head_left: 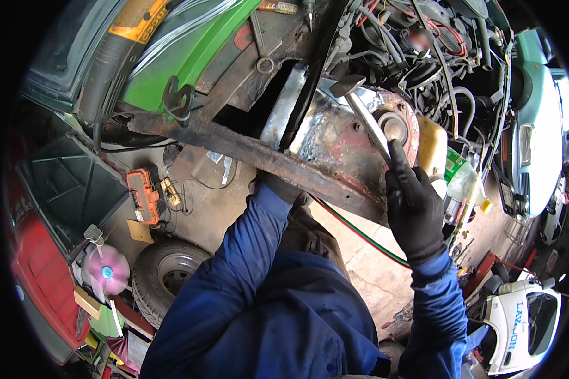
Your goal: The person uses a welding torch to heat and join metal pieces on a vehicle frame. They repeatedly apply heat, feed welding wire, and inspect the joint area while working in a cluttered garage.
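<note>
In my gloved right hand [416, 208] is a metal hammer [368, 121], its fingers wrapped round the handle. The hammer's head lies over the strut mount panel [341, 129], a patchy bare-metal and reddish plate with a round hole and cup near its right end. My gloved left hand [281, 188] reaches in under the rusty fender rail [234, 148]; its fingers are hidden there. Left of the panel, a ragged dark gap is cut in the bodywork, with a bright strip of metal [286, 107] across it.
An angle grinder [117, 63] rests at upper left beside green bodywork [196, 63]. A wrench [262, 47] and locking pliers [178, 101] sit near the gap. The engine bay [417, 57] fills the upper right. A red-green hose [360, 234] hangs below the rail. A wheel [171, 271] and fan [106, 271] stand lower left.
</note>
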Tool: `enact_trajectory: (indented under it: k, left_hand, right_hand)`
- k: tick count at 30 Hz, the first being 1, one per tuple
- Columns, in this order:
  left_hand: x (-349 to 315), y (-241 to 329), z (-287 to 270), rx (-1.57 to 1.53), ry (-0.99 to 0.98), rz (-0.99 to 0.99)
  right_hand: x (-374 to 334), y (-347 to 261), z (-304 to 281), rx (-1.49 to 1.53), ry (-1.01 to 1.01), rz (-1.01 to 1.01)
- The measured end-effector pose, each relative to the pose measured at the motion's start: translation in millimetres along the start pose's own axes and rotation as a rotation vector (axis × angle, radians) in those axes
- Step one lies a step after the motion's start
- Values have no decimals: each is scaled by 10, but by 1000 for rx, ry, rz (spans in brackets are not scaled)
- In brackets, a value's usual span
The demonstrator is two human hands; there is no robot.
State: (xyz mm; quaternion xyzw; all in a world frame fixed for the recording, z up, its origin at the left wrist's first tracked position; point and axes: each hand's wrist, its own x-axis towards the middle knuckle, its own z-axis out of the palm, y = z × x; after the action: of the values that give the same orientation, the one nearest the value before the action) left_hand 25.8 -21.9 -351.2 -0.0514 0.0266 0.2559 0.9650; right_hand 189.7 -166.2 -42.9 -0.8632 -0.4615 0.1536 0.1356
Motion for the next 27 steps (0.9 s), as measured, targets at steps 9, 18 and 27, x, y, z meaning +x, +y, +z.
enact_trajectory:
  k: [9, 18, 27]
  left_hand:
    - [21, 21, 26, 8, 6, -8]
    - [68, 62, 41, 12, -7, -1]
    - [153, 50, 158, 26, -38, -45]
  right_hand:
    - [-58, 4, 74, 64, 36, 62]
    - [-197, -37, 45, 211, 135, -6]
    - [86, -130, 56, 115, 120, 31]
